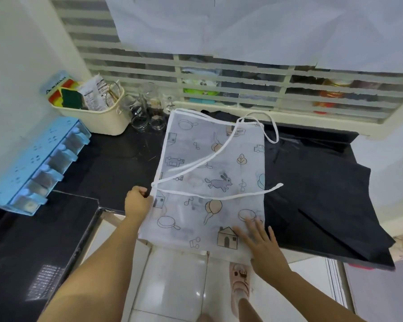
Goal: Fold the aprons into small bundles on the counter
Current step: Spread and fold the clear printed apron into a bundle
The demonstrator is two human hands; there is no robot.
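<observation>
**Apron flat on the bench, one hand at each side**

Against the wall at the bench's left edge sits a blue rack of small clear drawers. Behind it, in the far left corner, a cream basket holds sponges and packets. Just to its right a few glass jars stand close together.

The left hand is at the apron's left hem, about midway along it. Its fingers are curled round the edge just where two white ties meet the cloth. The apron is thin white fabric printed with houses, pans, a rabbit and balloons. It lies lengthwise in the middle of the bench, from the far edge to the near one, and its near end hangs a little over that edge. One tie runs slantwise up to a loop at the far right corner of the apron. The other tie lies straight across it and ends just past its right hem.

The right hand lies flat on the apron's near right corner, beside the printed house. Its fingers are straight and spread, and it grips nothing.

A black cloth covers the bench's right part, and the apron's right hem touches or overlaps it. Its near corner reaches past the near edge.
</observation>
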